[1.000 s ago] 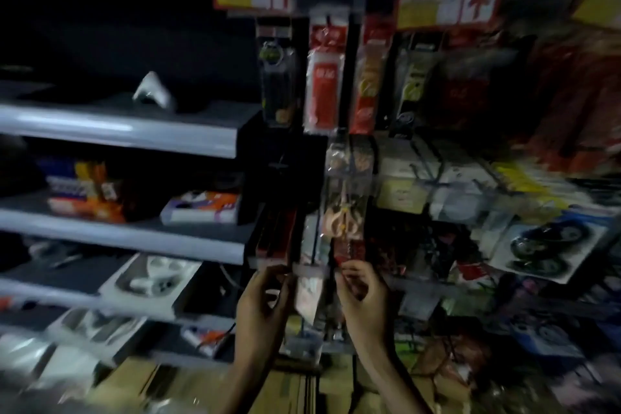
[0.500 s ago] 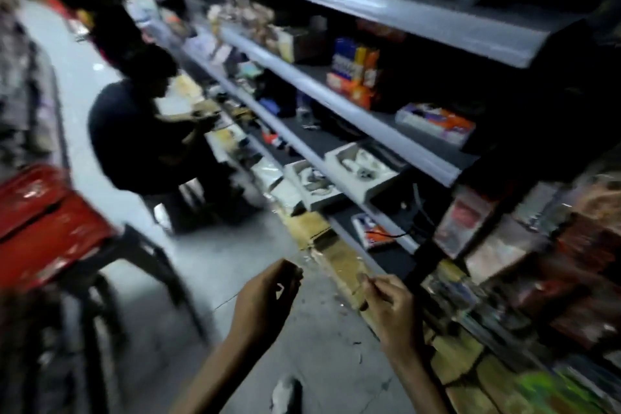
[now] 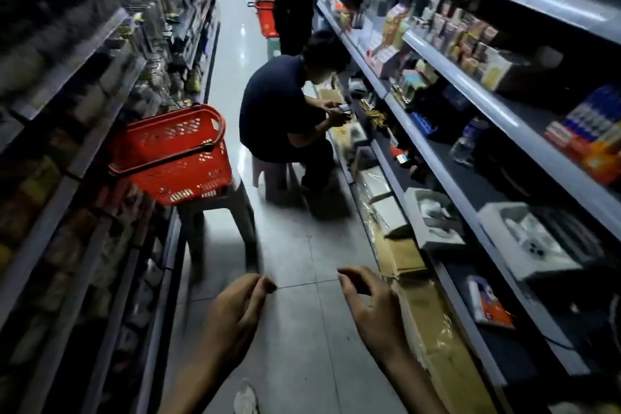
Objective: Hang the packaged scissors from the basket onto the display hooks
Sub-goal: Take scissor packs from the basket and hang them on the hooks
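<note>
faced down a dim shop aisle, away from any display hooks, none in view; held the left hand (image 3: 237,307) low over the pale tiled floor (image 3: 295,255), fingers curled loosely with thumb near fingertips, grasping nothing visible; held the right hand (image 3: 373,304) just beside it yet apart, likewise half-curled and seemingly empty, though blur made a small item impossible to rule out; spotted the red perforated plastic basket (image 3: 174,153) with its dark handle folded across the rim, perched on a grey plastic stool (image 3: 218,208) ahead to the left, presumably raised there for easy reach; could not tell whether packaged scissors lay inside, the contents hidden by the basket wall; judged the step in hand as fetching the next pack; noted a seated person in dark clothing (image 3: 285,114) further along, well apart from both hands.
</note>
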`<state>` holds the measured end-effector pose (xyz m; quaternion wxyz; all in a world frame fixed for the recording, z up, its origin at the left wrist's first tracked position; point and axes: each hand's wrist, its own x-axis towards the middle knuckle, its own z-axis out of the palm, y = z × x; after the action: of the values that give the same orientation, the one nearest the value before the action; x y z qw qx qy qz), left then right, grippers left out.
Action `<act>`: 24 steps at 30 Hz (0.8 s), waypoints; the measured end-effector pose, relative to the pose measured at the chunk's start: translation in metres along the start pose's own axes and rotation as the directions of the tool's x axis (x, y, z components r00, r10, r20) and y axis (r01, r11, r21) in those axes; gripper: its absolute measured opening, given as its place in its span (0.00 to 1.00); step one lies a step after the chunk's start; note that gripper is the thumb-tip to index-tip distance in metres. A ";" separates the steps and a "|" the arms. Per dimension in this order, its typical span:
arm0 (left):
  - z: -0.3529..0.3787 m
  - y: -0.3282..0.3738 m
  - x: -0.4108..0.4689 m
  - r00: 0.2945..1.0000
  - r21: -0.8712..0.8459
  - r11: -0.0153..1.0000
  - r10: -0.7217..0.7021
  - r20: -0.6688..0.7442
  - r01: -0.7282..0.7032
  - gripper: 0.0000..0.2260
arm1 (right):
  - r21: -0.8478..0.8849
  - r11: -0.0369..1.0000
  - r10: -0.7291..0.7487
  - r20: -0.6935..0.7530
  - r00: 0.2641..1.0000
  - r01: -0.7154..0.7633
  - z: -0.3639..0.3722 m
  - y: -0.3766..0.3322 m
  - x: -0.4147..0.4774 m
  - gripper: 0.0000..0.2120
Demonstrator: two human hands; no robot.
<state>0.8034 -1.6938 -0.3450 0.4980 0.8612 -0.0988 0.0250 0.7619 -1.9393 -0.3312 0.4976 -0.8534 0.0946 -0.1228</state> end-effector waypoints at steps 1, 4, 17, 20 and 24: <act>-0.014 -0.014 0.010 1.000 0.020 1.000 -0.008 0.005 0.008 0.18 | -0.021 1.000 -0.020 0.020 1.000 0.021 0.018 -0.006 0.013 0.06; -0.054 -0.052 0.042 1.000 0.058 0.998 0.003 -0.010 -0.003 0.17 | -0.057 0.997 -0.055 0.074 0.996 0.059 0.073 -0.025 0.050 0.06; -0.179 -0.196 0.183 0.986 0.306 0.940 -0.164 0.017 0.151 0.12 | -0.128 0.991 0.000 0.239 0.971 0.032 0.246 -0.066 0.179 0.06; -0.183 -0.227 0.229 0.981 0.368 0.917 -0.188 0.054 0.156 0.13 | -0.153 0.988 0.041 0.271 0.962 0.001 0.272 -0.055 0.213 0.04; -0.187 -0.265 0.308 0.973 0.519 0.848 -0.199 0.115 0.112 0.16 | -0.177 0.984 0.069 0.291 0.954 -0.017 0.305 -0.043 0.274 0.08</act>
<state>1.1666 -1.4490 -0.4338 0.2436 0.9661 -0.0592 -0.0613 1.1168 -1.7435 -0.4069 0.4329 -0.8998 0.0480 0.0260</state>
